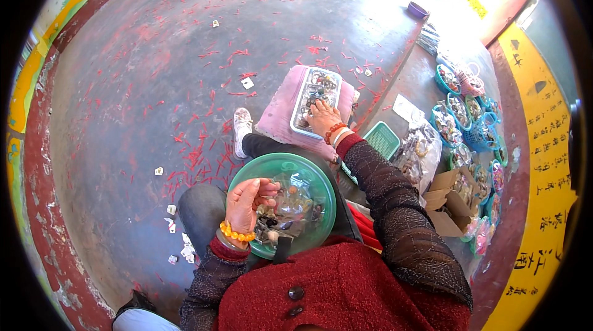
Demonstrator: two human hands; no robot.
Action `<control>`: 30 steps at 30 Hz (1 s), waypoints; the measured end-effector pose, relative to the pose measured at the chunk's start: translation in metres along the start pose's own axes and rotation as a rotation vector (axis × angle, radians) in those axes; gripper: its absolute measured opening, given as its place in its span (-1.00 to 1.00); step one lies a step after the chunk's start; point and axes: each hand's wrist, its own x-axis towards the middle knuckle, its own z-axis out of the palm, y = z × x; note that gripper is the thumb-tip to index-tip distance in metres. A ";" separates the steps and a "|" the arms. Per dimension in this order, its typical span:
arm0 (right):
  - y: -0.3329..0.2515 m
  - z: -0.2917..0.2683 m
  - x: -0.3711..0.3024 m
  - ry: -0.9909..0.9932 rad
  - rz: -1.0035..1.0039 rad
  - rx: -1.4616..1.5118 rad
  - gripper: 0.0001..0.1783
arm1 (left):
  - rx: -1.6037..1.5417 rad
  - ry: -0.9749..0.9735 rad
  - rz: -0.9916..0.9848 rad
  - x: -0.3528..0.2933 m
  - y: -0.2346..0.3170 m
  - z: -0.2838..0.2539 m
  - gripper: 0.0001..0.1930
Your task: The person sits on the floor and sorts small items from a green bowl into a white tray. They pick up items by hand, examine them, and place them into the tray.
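A green plastic basin (330,207) rests on my lap, with a clear plastic bag (293,198) of small mixed pieces inside. Above its left side is my left hand (243,202), thumb and fingers curled together; whatever they may hold is too small to make out. My right hand (325,120) reaches forward to a shallow white tray (337,84) full of small, shiny pieces (319,84). Its fingers are extended and touch the pieces at the tray's near end; the fingertips are partly hidden. Under the tray is a pink cushion (277,112).
An empty green basket (383,139) stands right of the cushion, beside a clear bag of goods (420,149). Farther right are an open cardboard box (448,204) and several filled baskets (448,126). Red scraps (197,161) and white bits of paper litter the concrete floor (142,84).
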 end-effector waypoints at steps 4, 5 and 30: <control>0.004 0.002 0.005 -0.024 0.012 0.040 -0.35 | -0.018 -0.008 -0.006 0.001 -0.003 -0.002 -0.72; 0.007 0.005 0.007 -0.027 0.017 0.051 -0.35 | -0.016 -0.008 -0.005 0.000 -0.002 -0.001 -0.72; -0.037 -0.007 -0.179 0.275 -0.285 0.688 -0.62 | 0.799 0.481 0.537 0.009 -0.015 -0.031 -0.73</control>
